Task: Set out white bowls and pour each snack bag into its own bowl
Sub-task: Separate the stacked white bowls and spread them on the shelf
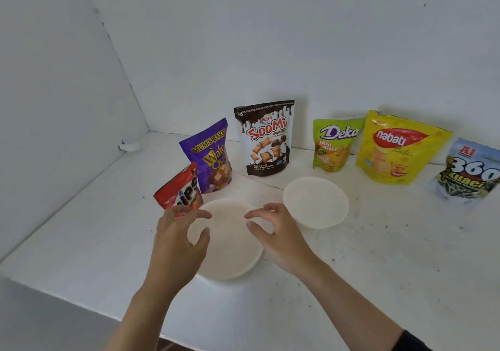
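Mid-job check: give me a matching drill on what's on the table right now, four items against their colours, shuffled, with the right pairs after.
Items:
1. Mum's Bake bag
2. Deka bag
3. Nabati bag
4. near bowl

Colours:
A. yellow
B. white
C. purple
D. green

Pairs: 1-C; 2-D; 3-A; 4-B
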Demonstrator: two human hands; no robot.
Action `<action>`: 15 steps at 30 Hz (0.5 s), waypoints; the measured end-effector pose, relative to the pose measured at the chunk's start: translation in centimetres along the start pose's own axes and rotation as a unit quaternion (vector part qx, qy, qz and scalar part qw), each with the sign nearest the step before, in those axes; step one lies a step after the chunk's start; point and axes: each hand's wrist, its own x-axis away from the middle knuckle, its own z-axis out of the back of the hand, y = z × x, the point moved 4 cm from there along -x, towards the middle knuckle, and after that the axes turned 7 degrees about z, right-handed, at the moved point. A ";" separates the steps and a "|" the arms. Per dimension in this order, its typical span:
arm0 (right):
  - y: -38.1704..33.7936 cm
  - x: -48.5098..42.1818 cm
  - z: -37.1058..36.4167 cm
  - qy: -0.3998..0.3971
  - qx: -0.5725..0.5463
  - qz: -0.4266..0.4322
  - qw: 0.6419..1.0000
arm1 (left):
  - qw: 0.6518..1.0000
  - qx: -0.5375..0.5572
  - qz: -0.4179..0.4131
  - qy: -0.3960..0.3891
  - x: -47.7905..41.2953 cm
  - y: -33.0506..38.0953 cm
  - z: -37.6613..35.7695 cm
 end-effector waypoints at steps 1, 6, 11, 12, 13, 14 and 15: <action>0.2 0.2 -0.6 -0.011 0.003 -0.016 1.000 | 1.000 0.009 0.008 -0.017 0.2 -0.8 -0.2; 0.5 0.3 -1.8 0.012 0.025 -0.052 0.998 | 0.994 0.058 0.067 -0.062 0.4 -3.4 -1.3; 0.6 0.0 -2.3 0.031 0.062 -0.051 0.996 | 0.989 0.103 0.085 -0.060 0.4 -4.1 -1.4; 0.7 0.0 -2.2 0.035 0.066 -0.053 0.996 | 0.988 0.103 0.090 -0.067 0.3 -4.2 -1.5; 0.7 0.0 -2.2 0.038 0.065 -0.058 0.995 | 0.987 0.100 0.096 -0.077 0.2 -4.2 -1.6; 0.6 -0.1 -2.2 0.039 0.055 -0.064 0.996 | 0.986 0.100 0.100 -0.090 0.1 -4.2 -1.7; 0.6 -0.2 -2.2 0.036 0.037 -0.070 0.996 | 0.984 0.098 0.102 -0.105 0.0 -4.1 -1.8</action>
